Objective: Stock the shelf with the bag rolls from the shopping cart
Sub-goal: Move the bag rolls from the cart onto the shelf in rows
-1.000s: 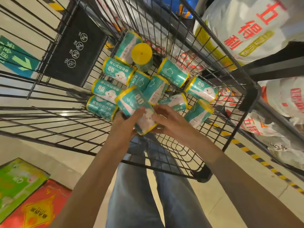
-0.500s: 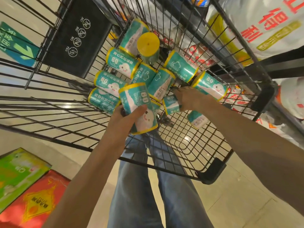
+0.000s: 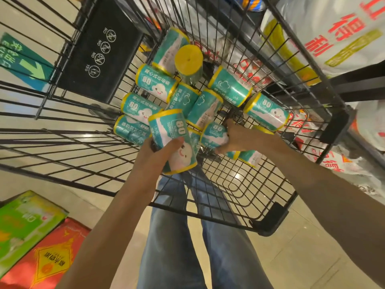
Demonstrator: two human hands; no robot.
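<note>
**Head view: a bag roll in each of my hands over the cart**

Head view, looking down into the black wire shopping cart (image 3: 277, 215). My left hand (image 3: 158, 155) grips one bag roll (image 3: 174, 140), thumb curled across its front. The held roll is a short cylinder wrapped in a teal label, with a yellow band at each end, a white "80" near the top and a white smiling cloud face lower down. It stands nearly upright, just above the pile.

My right hand (image 3: 239, 136) is curled round a second roll (image 3: 214, 135), same teal and yellow, its "80" showing, low in the cart against the others.

The rest of the rolls (image 3: 155, 85) lie jumbled on the cart's wire floor, most on their sides, touching one another. One roll (image 3: 189, 59) stands on end, showing a plain yellow disc on top. A black plastic flap (image 3: 100, 51) with white icons hangs at the cart's far end.

White sacks (image 3: 325, 32) with red characters sit to the right. Green and red boxes (image 3: 31, 243) lie at lower left.
</note>
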